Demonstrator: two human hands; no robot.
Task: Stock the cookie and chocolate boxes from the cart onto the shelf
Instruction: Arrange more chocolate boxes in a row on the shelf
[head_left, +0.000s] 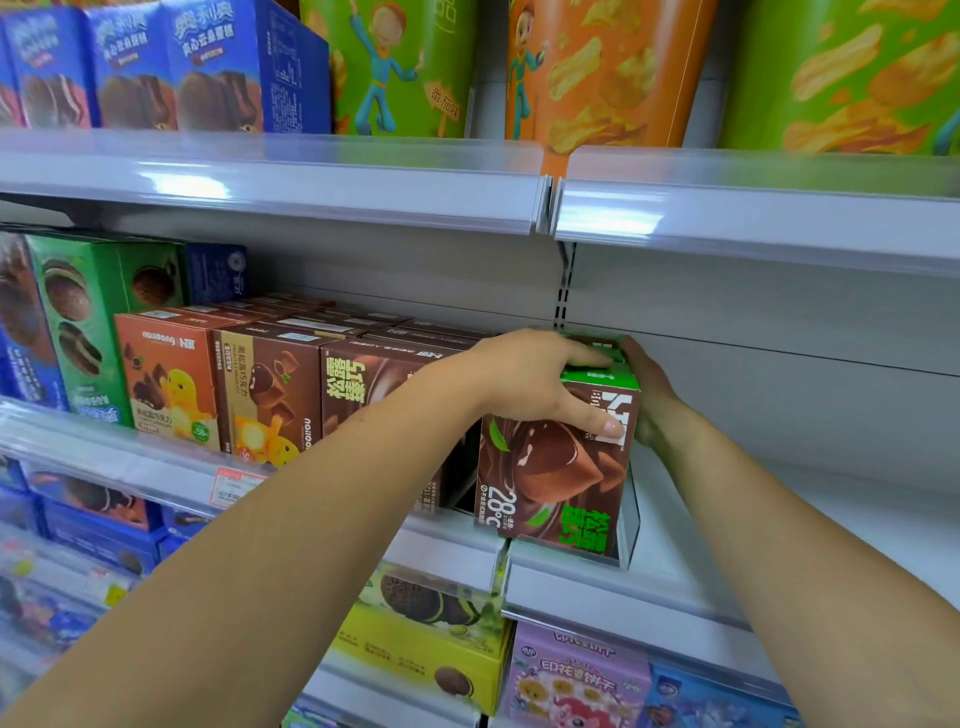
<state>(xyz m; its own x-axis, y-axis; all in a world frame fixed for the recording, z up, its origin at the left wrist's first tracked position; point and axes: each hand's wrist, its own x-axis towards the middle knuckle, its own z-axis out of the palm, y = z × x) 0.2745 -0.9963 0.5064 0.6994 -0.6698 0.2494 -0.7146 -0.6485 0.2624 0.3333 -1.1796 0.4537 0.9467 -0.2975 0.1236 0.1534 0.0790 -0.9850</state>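
A brown chocolate box with a green top (556, 483) stands upside down at the front of the middle shelf (597, 587), just right of a row of brown and orange chocolate boxes (270, 395). My left hand (540, 379) grips it over its top, thumb down across the front face. My right hand (649, 395) holds the box's right side, its fingers reaching behind the top edge. The cart is out of view.
Right of the held box the middle shelf is bare white (831, 519). Above hang blue cake boxes (171, 67) and green and orange chip cartons (597, 73). Green pie boxes (98, 322) stand at far left. Yellow (421, 654) and purple (576, 675) boxes fill the shelf below.
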